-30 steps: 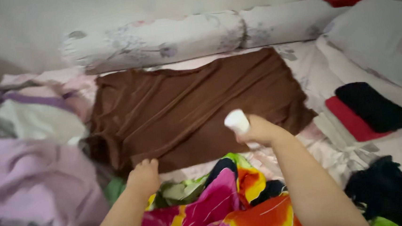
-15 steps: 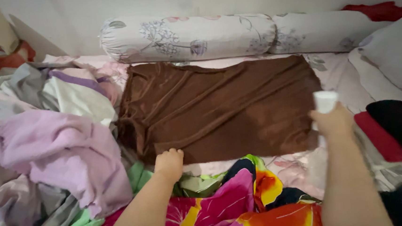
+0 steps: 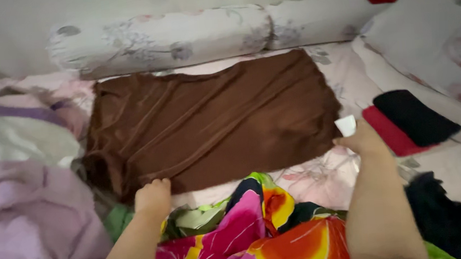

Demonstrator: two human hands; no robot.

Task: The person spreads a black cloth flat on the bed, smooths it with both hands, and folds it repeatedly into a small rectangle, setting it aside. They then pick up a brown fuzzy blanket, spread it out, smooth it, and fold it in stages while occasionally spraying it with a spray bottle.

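Your left hand (image 3: 152,195) lies flat, palm down, on the near edge of the brown cloth (image 3: 213,120) spread across the bed – your right hand (image 3: 362,139), at its right edge, grips a small white bottle (image 3: 345,125).

Home bedroom: floral bedsheet (image 3: 320,180) underfoot, two bolster pillows (image 3: 170,39) along far wall, big pillow (image 3: 430,40) far right, loose clothes heap (image 3: 23,176) left.
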